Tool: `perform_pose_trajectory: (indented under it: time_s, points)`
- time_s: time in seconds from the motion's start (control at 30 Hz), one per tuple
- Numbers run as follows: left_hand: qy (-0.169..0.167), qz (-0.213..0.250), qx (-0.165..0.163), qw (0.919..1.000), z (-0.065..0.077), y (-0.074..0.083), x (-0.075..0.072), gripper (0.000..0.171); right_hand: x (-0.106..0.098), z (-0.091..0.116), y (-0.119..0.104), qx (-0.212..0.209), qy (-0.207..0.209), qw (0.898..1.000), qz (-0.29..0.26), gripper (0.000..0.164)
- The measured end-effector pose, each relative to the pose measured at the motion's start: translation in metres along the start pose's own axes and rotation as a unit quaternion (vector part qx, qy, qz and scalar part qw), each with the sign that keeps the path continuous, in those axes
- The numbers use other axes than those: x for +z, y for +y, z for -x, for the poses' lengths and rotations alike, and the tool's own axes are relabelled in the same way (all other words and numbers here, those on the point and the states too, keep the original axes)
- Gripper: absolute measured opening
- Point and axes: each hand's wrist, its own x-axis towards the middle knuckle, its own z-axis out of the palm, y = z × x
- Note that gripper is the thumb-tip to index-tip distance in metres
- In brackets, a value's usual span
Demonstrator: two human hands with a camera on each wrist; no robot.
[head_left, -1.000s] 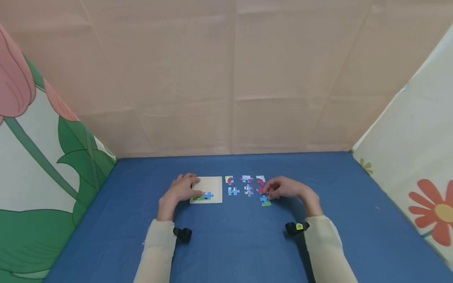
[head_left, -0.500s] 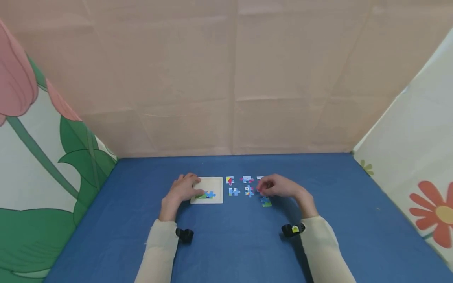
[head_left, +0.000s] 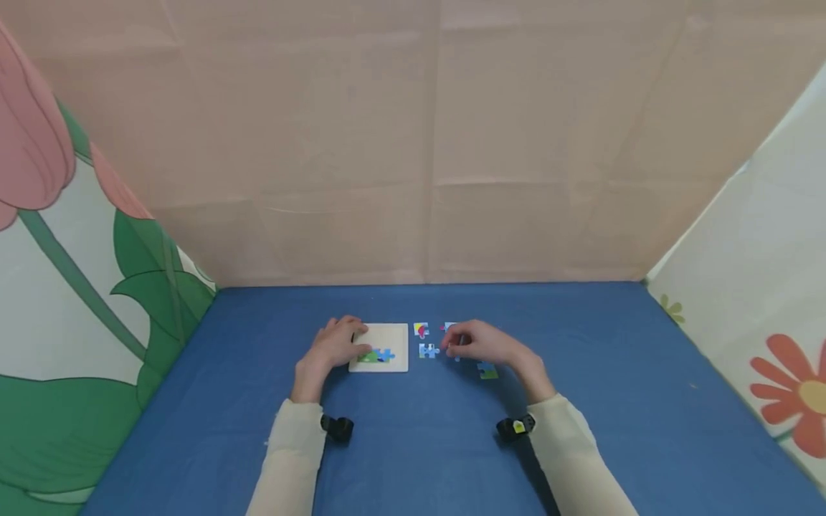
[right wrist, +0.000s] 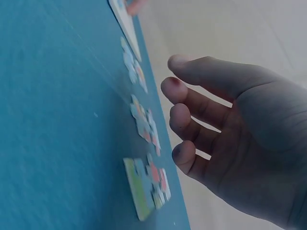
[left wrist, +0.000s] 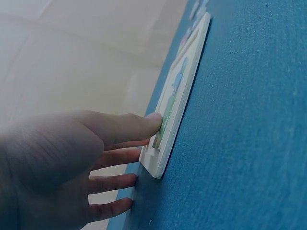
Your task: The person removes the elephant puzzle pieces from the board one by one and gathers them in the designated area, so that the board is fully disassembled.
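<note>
My left hand [head_left: 333, 344] rests at the left side of a pale square puzzle tray [head_left: 395, 335]. In the left wrist view the thumb [left wrist: 152, 120] presses on joined green and blue puzzle pieces [left wrist: 175, 84] inside the tray, while the fingers spread straight past its edge. My right hand [head_left: 480, 341] hovers over loose puzzle pieces, hiding several in the head view. Its fingertips [right wrist: 178, 115] are loosely bent with nothing between them in the right wrist view. Near this hand lie a blue puzzle piece [head_left: 429, 350] and a green-and-blue corner piece [right wrist: 135, 189].
A yellow-and-red piece [head_left: 421, 330] lies just right of the tray, behind the blue one. All sit on a blue cloth-covered table [head_left: 413, 444]. A beige backdrop [head_left: 335, 143] stands behind, with flower-printed panels [head_left: 742, 301] on the sides.
My right hand has moved left, from the right-hand column of loose pieces to above the middle ones. The left hand stays on the tray.
</note>
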Motion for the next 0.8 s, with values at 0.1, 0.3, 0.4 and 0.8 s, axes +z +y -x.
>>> perform_pose_trajectory:
  time_s: [0.1,0.3,0.4,0.8]
  points:
    - [0.002,-0.001,-0.005,1.0,-0.001,0.0,0.0,0.048,0.004,-0.005,-0.005,-0.003,-0.009,1.0,0.001,0.012]
    - [-0.002,-0.006,-0.008,0.9999,-0.002,-0.001,0.001,0.047,0.012,-0.014,-0.01,-0.007,-0.011,1.0,0.003,0.012]
    - [0.0,-0.005,-0.005,1.0,-0.002,0.0,0.001,0.045,0.015,-0.017,-0.015,-0.01,-0.006,1.0,0.009,0.012]
    - [0.019,0.004,0.001,0.9998,-0.002,0.001,0.002,0.039,0.026,-0.036,-0.027,-0.059,-0.019,0.998,0.019,0.012]
